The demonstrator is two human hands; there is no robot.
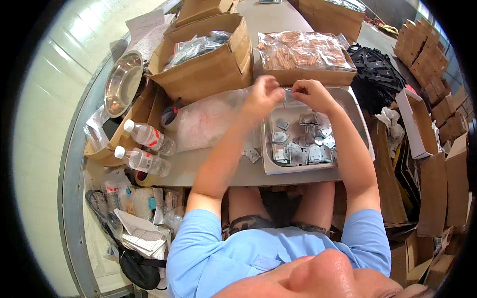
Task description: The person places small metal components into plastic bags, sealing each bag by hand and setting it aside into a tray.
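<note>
Both my hands are raised close together over the far left part of a white-rimmed metal tray [366, 130]. My left hand [267, 95] is smeared by motion, its fingers partly curled. My right hand [314, 94] is closed in a pinch at the fingertips; what it holds is too small to make out. Beneath, in the tray, lie several small grey metal plates [314, 153] with rounded ends, heaped toward the near side. To the left, a clear plastic bag [208, 121] lies flat on the table, with another small metal plate [252, 155] near its corner.
Behind the tray stands a carton [308, 76] topped with bagged wooden dowels [303, 52]. An open cardboard box [203, 74] holds bagged parts. Two plastic bottles [149, 163] and a steel bowl [123, 82] are left. Black parts [375, 74] and a white box [416, 124] lie right.
</note>
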